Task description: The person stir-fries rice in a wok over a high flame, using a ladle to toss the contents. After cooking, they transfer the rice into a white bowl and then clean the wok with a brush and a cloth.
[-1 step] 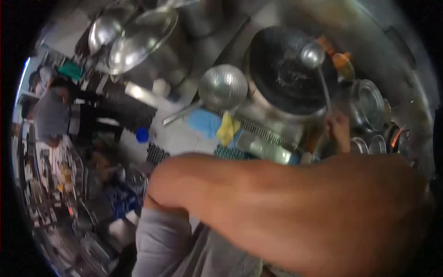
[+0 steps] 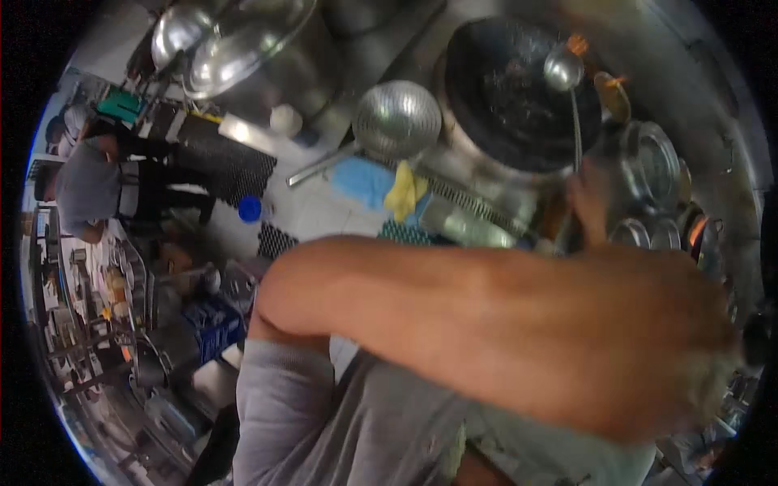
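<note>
My right hand [image 2: 588,202] is closed round the handle of a metal ladle [image 2: 563,71]. The ladle's round bowl hangs over the far right side of a dark wok [image 2: 506,113], whose inside has a wet shine. Across the foreground lies my bent left forearm, elbow at the left; my left hand [image 2: 689,364] is at the right, close to the camera and blurred, its fingers not readable. To the left of the wok, a perforated metal strainer [image 2: 397,121] rests with its handle pointing left. Below it lie a yellow cloth [image 2: 403,193] and a blue cloth [image 2: 362,183].
A large lidded metal pot [image 2: 267,61] stands at the far left. Metal bowls [image 2: 652,166] and an orange-edged pan [image 2: 709,235] crowd the right. Behind the wok, a small flame-coloured patch [image 2: 576,44] shows. A person [image 2: 97,182] in grey stands at the left, near cluttered shelves.
The whole view has shifted, so the wok and pots sit higher in the picture. My left forearm covers less of the foreground. My right hand keeps the ladle over the wok.
</note>
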`<state>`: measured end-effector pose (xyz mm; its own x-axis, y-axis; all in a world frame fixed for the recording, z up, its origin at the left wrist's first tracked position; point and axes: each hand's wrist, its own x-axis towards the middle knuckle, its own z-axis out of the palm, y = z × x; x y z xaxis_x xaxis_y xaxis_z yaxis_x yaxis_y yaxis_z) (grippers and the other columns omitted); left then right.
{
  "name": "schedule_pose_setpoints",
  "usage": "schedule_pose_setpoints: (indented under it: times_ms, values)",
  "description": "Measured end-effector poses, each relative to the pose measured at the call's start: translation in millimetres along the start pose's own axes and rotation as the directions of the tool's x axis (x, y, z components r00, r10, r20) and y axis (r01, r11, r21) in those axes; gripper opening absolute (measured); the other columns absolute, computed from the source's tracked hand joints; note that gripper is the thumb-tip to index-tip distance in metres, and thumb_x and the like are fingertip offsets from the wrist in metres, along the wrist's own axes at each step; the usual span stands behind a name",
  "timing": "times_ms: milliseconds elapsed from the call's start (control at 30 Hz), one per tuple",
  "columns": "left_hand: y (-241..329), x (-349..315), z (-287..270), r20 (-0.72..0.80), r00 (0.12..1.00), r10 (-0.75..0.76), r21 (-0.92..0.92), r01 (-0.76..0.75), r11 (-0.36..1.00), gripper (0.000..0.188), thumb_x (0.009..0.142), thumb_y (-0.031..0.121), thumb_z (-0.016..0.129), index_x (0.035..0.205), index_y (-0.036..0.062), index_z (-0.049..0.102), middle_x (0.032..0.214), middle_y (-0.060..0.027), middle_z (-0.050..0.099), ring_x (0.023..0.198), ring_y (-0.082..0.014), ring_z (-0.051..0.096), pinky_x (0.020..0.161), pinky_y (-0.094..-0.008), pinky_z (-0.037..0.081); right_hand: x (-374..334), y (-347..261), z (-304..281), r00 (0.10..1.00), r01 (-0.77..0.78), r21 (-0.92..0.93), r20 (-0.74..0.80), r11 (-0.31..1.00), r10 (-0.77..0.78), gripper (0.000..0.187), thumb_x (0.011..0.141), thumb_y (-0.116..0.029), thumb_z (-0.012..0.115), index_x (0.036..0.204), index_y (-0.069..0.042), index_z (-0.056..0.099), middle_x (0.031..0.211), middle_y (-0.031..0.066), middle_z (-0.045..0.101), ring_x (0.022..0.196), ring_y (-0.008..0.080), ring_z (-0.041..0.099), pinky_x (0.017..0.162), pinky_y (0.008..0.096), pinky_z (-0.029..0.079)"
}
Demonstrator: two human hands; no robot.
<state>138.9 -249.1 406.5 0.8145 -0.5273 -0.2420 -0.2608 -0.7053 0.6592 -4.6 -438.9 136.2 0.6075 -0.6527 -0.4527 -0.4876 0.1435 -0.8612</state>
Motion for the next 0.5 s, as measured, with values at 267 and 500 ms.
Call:
schedule_pose_setpoints:
  times_ms: [267, 500]
  values:
    - [-204, -33, -38, 0.107, 0.189, 0.976, -0.861, -0.473, 0.186, 0.034, 0.097, 0.016, 0.062, 0.128, 0.0015, 0.064, 0.117, -0.0201, 0.064, 0.1, -0.032, 0.067, 0.074, -0.0423, 0.057, 96, -23, 35, 0.915, 0.374, -0.084, -0.13, 0.924, -0.382, 0.058, 0.093, -0.007, 0.063, 0.147, 0.007, 0.044, 0.078, 0.0114, 0.066, 0.057, 0.0149, 0.061, 0.048, 0.0339, 0.048]
    - [-248, -99, -115, 0.034, 0.062, 0.998, -0.951, -0.305, 0.051, 0.026, 0.101, 0.022, 0.062, 0.112, -0.0003, 0.07, 0.108, -0.0238, 0.067, 0.075, -0.0302, 0.068, 0.064, -0.0356, 0.055, 68, -45, 79, 0.982, 0.164, 0.138, 0.069, 0.977, -0.175, 0.056, 0.092, -0.007, 0.065, 0.143, 0.008, 0.046, 0.08, 0.0138, 0.067, 0.06, 0.0162, 0.063, 0.052, 0.0331, 0.051]
